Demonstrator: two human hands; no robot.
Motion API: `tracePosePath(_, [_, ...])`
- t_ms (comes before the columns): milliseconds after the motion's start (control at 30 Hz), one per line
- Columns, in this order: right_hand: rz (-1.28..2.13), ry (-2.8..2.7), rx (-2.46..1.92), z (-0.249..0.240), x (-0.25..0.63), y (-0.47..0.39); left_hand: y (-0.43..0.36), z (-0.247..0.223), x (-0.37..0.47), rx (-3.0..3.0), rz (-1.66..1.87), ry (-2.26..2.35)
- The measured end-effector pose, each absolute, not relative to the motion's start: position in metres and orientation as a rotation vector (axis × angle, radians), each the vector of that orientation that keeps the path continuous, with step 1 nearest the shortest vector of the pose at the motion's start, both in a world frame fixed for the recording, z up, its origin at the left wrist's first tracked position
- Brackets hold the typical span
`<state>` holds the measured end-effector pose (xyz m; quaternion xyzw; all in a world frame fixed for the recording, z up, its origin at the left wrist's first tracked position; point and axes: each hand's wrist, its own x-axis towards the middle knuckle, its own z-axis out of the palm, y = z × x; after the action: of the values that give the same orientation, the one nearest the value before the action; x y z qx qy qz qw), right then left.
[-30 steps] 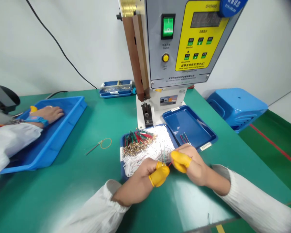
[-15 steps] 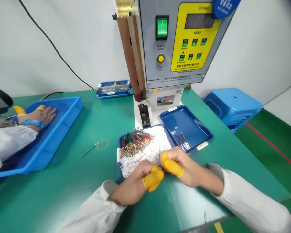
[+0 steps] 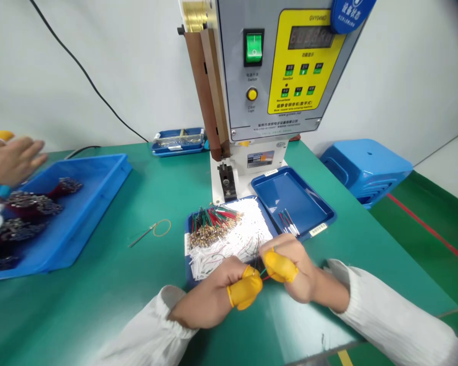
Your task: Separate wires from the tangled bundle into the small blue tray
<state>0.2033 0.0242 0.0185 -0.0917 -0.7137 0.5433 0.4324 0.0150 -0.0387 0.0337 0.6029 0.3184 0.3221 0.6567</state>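
Observation:
My left hand (image 3: 217,292), with yellow finger covers, pinches thin wires at the front edge of a blue tray (image 3: 188,267). Close on its right, my right hand (image 3: 290,267) is closed on the same wires; a green and a red wire (image 3: 266,278) show between the fingertips. In the tray lie white tubes (image 3: 248,223) and a bundle of red and green wires with brass ends (image 3: 213,223). A second blue tray (image 3: 297,198) holds a few wires with white ends (image 3: 289,223). Behind the trays is a machine's black press tool (image 3: 227,182).
The grey machine (image 3: 248,117) stands at the back. At left, another person's hand (image 3: 11,157) is above a large blue bin (image 3: 99,203) with wire bundles. A thin tool with a yellow loop (image 3: 162,227) lies on the table. A blue stool (image 3: 366,162) stands at right.
My hands have shifted slightly right and a little apart, and green and red wires now show between them. The other person's hand has lifted up and left from the bin.

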Motion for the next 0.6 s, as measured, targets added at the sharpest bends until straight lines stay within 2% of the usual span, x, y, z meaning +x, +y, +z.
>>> tracePosePath(300, [1.239,-1.406,-0.745,0.022,0.218,0.059,-0.038,0.026,0.008,1.365,0.8,0.699])
tracePosePath(367, [1.404,-1.514,-0.73,0.02,0.218,0.063,-0.039,0.024,0.008,1.336,0.811,0.689])
tracePosePath(500, [1.96,-1.896,-0.446,0.023,0.213,0.052,-0.039,0.023,0.013,1.346,0.806,0.702])
tracePosePath(600, [2.09,-1.989,-0.422,0.028,0.211,0.044,-0.041,0.023,0.017,1.396,0.807,0.76])
